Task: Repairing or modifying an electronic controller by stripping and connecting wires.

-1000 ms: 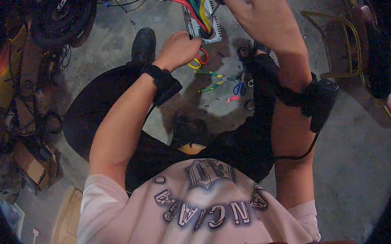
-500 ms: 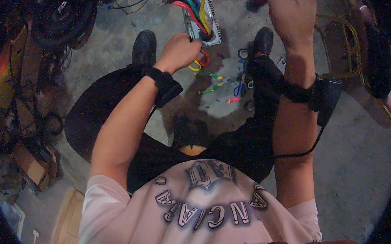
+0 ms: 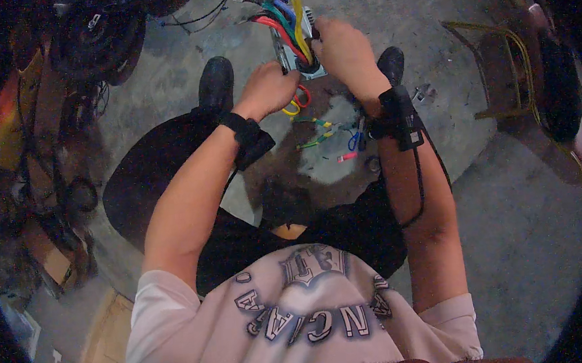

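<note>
A pale metal box with finned sides (image 3: 315, 74) is at the top centre between my feet. Thick red, green, blue, yellow and black wires (image 3: 287, 25) run along it, one with a ring lug at its end. My left hand (image 3: 270, 88) is closed on the box's near left corner. At the right side, my right hand (image 3: 348, 51) has its fingers bent against the finned edge; the fingertips are partly hidden. Just nearer than the box lie red and yellow loops (image 3: 304, 97), like scissor handles, and pliers with green and yellow grips (image 3: 321, 133).
A blue-handled tool (image 3: 354, 140) and a small red piece (image 3: 347, 156) lie on the concrete floor between my legs. A yellow metal frame (image 3: 519, 71) stands at the right. Dark coiled items (image 3: 95, 40) and cardboard (image 3: 46, 252) crowd the left side.
My right hand has come down and left from the upper right, where it was raised with something dark by its fingers, to the box's right side. My left hand stays at the corner.
</note>
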Demonstrator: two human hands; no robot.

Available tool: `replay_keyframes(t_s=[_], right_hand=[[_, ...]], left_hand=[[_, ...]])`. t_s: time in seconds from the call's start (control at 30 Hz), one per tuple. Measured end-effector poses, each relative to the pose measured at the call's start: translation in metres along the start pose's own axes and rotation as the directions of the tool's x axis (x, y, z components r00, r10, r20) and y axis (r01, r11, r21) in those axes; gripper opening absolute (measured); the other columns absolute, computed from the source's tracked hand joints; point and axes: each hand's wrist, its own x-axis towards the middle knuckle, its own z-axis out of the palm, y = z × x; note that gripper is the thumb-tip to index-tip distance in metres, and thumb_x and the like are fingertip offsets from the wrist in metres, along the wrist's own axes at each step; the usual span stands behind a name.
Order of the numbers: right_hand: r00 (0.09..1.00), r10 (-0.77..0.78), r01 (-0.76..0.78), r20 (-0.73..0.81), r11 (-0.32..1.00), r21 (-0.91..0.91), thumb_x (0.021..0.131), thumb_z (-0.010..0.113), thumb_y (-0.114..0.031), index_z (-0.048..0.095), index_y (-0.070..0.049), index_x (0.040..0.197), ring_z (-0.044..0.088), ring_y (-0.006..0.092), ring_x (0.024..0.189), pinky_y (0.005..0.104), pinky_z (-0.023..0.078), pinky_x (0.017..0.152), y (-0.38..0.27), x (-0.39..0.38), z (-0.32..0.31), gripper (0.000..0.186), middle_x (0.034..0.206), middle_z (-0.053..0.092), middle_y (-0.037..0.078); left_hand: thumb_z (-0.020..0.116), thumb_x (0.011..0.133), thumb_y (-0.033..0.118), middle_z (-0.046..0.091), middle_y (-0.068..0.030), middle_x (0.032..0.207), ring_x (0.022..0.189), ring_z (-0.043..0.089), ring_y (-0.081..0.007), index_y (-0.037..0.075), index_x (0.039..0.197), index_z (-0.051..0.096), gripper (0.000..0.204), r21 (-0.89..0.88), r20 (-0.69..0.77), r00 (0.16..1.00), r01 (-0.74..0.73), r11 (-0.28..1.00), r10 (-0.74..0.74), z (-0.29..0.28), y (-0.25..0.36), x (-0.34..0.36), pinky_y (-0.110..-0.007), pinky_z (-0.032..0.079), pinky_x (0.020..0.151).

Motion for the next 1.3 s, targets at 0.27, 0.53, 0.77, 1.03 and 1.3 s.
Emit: replay_keyframes(t_s=[0.27, 0.53, 0.77, 1.03, 1.3], right_hand=[[0.986, -0.121, 0.113, -0.111, 0.990, -0.081, 0.083, 0.060, -0.016, 0.069, -0.001, 0.093, 0.070, 0.0387, 0.080, 0.0481, 0.058, 0.069, -0.001, 0.005, 0.011, 0.020, 0.090, 0.071, 0.022], [0.994, -0.083, 0.078, -0.068, 0.994, -0.082, 0.082, 0.060, -0.015, 0.070, 0.000, 0.091, 0.070, 0.0395, 0.081, 0.0484, 0.058, 0.070, -0.013, 0.006, 0.002, 0.020, 0.090, 0.070, 0.022], [0.998, -0.046, 0.043, -0.043, 0.997, -0.060, 0.080, 0.063, -0.018, 0.070, 0.001, 0.090, 0.070, 0.0406, 0.082, 0.0492, 0.058, 0.071, -0.012, 0.015, 0.002, 0.023, 0.089, 0.070, 0.024], [1.000, 0.020, -0.020, -0.008, 0.999, -0.028, 0.080, 0.066, -0.021, 0.071, 0.000, 0.087, 0.070, 0.0416, 0.082, 0.0498, 0.058, 0.072, -0.013, 0.021, -0.006, 0.024, 0.090, 0.070, 0.023], [0.992, 0.118, -0.118, 0.043, 0.993, 0.012, 0.077, 0.063, -0.025, 0.069, -0.003, 0.097, 0.066, 0.0436, 0.092, 0.0518, 0.053, 0.083, -0.016, 0.030, -0.013, 0.029, 0.095, 0.068, 0.024]], left_hand=[[0.052, 0.086, 0.032, 0.063, -0.0345, 0.101, 0.100, 0.060, -0.0494, -0.010, 0.095, 0.065, 0.045, -0.055, -0.051, 0.998, -0.034, 0.998, 0.031, 0.001, -0.008, -0.003, -0.052, 0.046, 0.089], [0.047, 0.096, 0.040, 0.058, -0.0323, 0.118, 0.112, 0.055, -0.0493, -0.005, 0.111, 0.062, 0.049, 0.024, 0.077, 0.995, 0.056, 0.998, -0.058, -0.010, -0.002, -0.001, -0.052, 0.043, 0.097], [0.050, 0.088, 0.036, 0.064, -0.0333, 0.104, 0.102, 0.060, -0.0496, -0.010, 0.095, 0.065, 0.049, -0.042, -0.013, 0.999, 0.047, 0.998, -0.048, -0.004, -0.008, 0.004, -0.052, 0.046, 0.092], [0.051, 0.088, 0.036, 0.063, -0.0325, 0.105, 0.103, 0.059, -0.0493, -0.008, 0.097, 0.066, 0.048, -0.069, -0.033, 0.999, -0.006, 0.998, 0.004, -0.008, -0.003, 0.005, -0.051, 0.046, 0.092], [0.049, 0.088, 0.034, 0.063, -0.0329, 0.103, 0.100, 0.060, -0.0498, -0.006, 0.098, 0.066, 0.045, -0.049, -0.018, 1.000, 0.018, 0.999, -0.019, -0.021, 0.007, 0.007, -0.053, 0.046, 0.091]])
